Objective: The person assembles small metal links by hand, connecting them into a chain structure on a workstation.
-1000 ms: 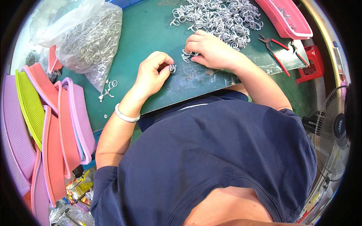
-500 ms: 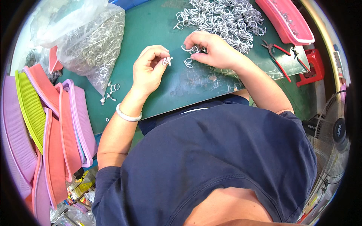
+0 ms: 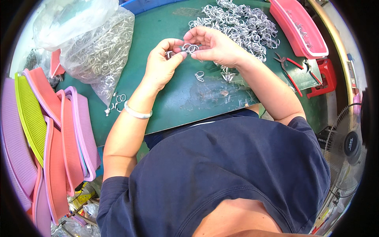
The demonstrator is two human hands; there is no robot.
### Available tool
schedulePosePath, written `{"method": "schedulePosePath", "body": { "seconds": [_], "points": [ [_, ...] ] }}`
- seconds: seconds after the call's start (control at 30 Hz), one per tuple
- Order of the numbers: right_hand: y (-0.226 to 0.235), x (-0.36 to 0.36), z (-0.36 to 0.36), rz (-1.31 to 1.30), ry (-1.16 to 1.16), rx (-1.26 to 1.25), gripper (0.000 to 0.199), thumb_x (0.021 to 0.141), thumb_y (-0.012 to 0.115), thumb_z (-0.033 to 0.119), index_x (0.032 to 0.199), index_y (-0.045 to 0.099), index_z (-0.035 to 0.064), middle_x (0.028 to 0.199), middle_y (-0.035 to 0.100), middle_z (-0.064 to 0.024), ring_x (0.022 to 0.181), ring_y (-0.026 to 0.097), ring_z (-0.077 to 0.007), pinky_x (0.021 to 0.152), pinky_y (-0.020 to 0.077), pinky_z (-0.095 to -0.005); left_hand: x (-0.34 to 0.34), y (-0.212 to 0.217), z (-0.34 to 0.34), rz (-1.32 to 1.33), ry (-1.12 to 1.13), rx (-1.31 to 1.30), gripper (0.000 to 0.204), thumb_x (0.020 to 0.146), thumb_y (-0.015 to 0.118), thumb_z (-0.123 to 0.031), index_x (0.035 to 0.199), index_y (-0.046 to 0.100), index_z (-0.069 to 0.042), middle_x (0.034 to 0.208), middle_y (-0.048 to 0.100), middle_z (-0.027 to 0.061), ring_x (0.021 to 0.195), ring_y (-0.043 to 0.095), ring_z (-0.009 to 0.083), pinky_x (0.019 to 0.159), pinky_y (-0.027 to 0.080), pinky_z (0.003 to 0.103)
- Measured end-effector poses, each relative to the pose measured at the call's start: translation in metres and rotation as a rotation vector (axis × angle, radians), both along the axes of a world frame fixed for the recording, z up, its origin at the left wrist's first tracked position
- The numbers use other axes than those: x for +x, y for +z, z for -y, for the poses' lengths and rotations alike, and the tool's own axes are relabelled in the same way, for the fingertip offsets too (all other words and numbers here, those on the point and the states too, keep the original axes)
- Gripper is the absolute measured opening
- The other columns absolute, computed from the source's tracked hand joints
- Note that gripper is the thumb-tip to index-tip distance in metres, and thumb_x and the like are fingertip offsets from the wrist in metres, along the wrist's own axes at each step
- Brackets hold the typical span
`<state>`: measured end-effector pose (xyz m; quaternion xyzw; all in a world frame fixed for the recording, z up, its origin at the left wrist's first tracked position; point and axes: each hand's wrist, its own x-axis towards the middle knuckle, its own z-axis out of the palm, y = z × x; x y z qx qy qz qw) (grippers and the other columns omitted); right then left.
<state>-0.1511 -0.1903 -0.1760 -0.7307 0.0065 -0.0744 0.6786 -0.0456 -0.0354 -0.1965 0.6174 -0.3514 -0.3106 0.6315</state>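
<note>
Above the green table [image 3: 166, 106], my left hand [image 3: 161, 65] and my right hand [image 3: 215, 47] meet with their fingertips close together. A few silver-coloured rings [image 3: 190, 48] sit between them, pinched by my right fingers. My left hand is curled round more rings [image 3: 169, 54], partly hidden by its fingers. Just beyond my right hand spreads a large heap of the same rings [image 3: 244, 27]. On the near side of my hands lie a loose ring piece [image 3: 200, 76] and a small cluster of rings [image 3: 227, 75].
A clear plastic bag [image 3: 98, 59] full of rings stands at left, a few loose rings [image 3: 119, 100] beside it. Colourful plastic baskets [image 3: 59, 158] are stacked at far left. At right are a pink basket [image 3: 294, 35], red-handled pliers [image 3: 293, 81], a red stool [image 3: 327, 77] and a fan [image 3: 350, 144].
My hands have come together, the left moving right and slightly away. My right hand has lifted rings off the table. Some rings now lie nearer me, below my right wrist.
</note>
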Motion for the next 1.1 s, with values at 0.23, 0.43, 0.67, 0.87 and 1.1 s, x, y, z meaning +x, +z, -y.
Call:
{"method": "schedulePosePath", "body": {
  "seconds": [0.23, 0.43, 0.67, 0.87, 1.1],
  "points": [
    [-0.010, 0.005, 0.000, -0.024, 0.028, 0.134, 0.041, 0.073, 0.062, 0.001, 0.110, 0.045, -0.0025, 0.099, 0.056, -0.0102, 0.092, 0.054, -0.0138, 0.082, 0.0442, -0.0260, 0.009, -0.008, 0.000, 0.008, 0.007, 0.048, 0.018, 0.077, 0.062, -0.002, 0.095, 0.057, -0.003, 0.078, 0.054, -0.0041, 0.063, 0.044, 0.0015, 0.054, 0.036, 0.014],
    [-0.012, 0.004, 0.002, -0.078, 0.070, 0.276, 0.043, 0.077, 0.055, -0.002, 0.118, 0.040, -0.0007, 0.110, 0.053, -0.0138, 0.101, 0.052, -0.0169, 0.086, 0.0432, -0.0277, 0.006, -0.012, -0.001, 0.012, 0.038, 0.008, 0.018, 0.077, 0.063, -0.002, 0.094, 0.057, -0.003, 0.081, 0.055, -0.0030, 0.064, 0.046, 0.0015, 0.054, 0.036, 0.014],
    [-0.015, 0.004, 0.002, -0.067, 0.072, 0.305, 0.042, 0.081, 0.049, -0.001, 0.121, 0.037, -0.0013, 0.113, 0.052, -0.0150, 0.100, 0.053, -0.0173, 0.087, 0.0430, -0.0282, 0.008, -0.015, -0.003, 0.043, 0.053, -0.005, 0.020, 0.074, 0.066, -0.006, 0.092, 0.059, -0.004, 0.078, 0.054, -0.0021, 0.068, 0.047, 0.0048, 0.060, 0.041, 0.018],
    [-0.015, 0.003, 0.001, -0.094, 0.057, 0.344, 0.040, 0.082, 0.046, -0.002, 0.121, 0.038, -0.0012, 0.115, 0.052, -0.0154, 0.101, 0.053, -0.0174, 0.088, 0.0422, -0.0276, 0.014, -0.020, -0.004, 0.167, 0.000, -0.026, 0.020, 0.077, 0.064, -0.006, 0.096, 0.059, -0.005, 0.077, 0.053, -0.0025, 0.066, 0.046, 0.0047, 0.059, 0.039, 0.018],
    [-0.016, 0.002, 0.005, -0.091, 0.069, 0.475, 0.037, 0.083, 0.047, 0.001, 0.119, 0.039, -0.0013, 0.115, 0.051, -0.0187, 0.102, 0.053, -0.0209, 0.089, 0.0428, -0.0318, 0.020, -0.011, -0.010, -0.342, -0.074, -0.064, 0.007, 0.084, 0.055, -0.010, 0.090, 0.054, -0.006, 0.088, 0.057, 0.0030, 0.075, 0.053, 0.0103, 0.065, 0.043, 0.022]
  ]
}}
